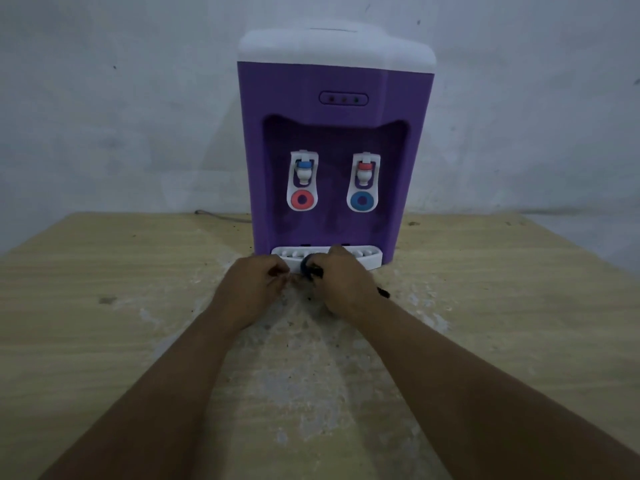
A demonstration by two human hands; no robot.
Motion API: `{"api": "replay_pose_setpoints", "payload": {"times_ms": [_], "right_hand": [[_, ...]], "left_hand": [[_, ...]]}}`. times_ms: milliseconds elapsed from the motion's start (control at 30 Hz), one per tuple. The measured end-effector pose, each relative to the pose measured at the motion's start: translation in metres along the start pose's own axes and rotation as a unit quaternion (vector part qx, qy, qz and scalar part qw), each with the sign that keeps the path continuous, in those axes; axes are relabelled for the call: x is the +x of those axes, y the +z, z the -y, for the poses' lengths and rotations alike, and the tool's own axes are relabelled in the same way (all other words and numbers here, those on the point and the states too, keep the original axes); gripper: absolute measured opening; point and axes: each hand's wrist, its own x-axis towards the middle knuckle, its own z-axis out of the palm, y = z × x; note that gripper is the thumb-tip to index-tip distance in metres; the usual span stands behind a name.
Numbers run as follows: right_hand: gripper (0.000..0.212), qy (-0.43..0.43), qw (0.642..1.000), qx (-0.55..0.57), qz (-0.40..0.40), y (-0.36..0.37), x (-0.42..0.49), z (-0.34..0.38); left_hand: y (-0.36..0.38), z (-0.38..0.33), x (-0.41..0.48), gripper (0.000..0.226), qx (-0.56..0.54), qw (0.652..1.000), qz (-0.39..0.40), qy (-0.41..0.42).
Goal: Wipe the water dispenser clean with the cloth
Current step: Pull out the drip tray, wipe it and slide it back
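Note:
The water dispenser (332,133) has a purple body and a white top and stands on the table against the wall. Two white taps sit in its front recess, and a white drip tray (367,259) sticks out at its foot. Both my hands meet just in front of the tray. My right hand (341,284) is closed on a small dark cloth (310,268), black with a bluish part; a black end (383,292) pokes out by the wrist. My left hand (254,289) has its fingers curled, with the tips close to the cloth.
The wooden table (104,306) is worn and stained pale in front of the dispenser. A grey cable (221,216) lies behind the dispenser on the left. A bare grey wall (121,98) stands close behind.

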Motion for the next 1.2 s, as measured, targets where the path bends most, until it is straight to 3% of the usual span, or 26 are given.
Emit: {"api": "replay_pose_setpoints", "payload": {"times_ms": [233, 367, 467, 633, 833, 1000, 1200], "right_hand": [[0.027, 0.112, 0.984, -0.134, 0.022, -0.047, -0.016, -0.036], [0.014, 0.143, 0.979, -0.146, -0.001, -0.068, -0.026, -0.059], [0.010, 0.120, 0.985, -0.125, 0.007, -0.071, -0.028, -0.066], [0.011, 0.060, 0.995, 0.070, -0.026, -0.084, -0.036, -0.039], [0.015, 0.045, 0.947, 0.317, -0.032, -0.101, -0.043, 0.002], [0.015, 0.000, 0.923, 0.381, -0.049, -0.119, -0.052, 0.037], [0.017, -0.061, 0.909, 0.403, -0.085, -0.152, -0.059, 0.066]], "left_hand": [[-0.014, -0.001, -0.001, 0.026, -0.062, 0.992, -0.021, -0.104], [-0.022, -0.003, -0.003, 0.038, 0.008, 0.997, -0.012, -0.074], [-0.026, -0.009, -0.004, 0.045, 0.033, 0.998, -0.028, -0.054], [-0.038, -0.023, -0.003, 0.033, -0.043, 0.997, -0.039, -0.042], [-0.053, -0.062, -0.003, 0.022, -0.179, 0.981, 0.025, -0.067], [-0.070, -0.103, -0.003, 0.027, -0.285, 0.954, 0.076, -0.050], [-0.107, -0.144, 0.011, 0.029, -0.341, 0.936, 0.039, -0.073]]}}
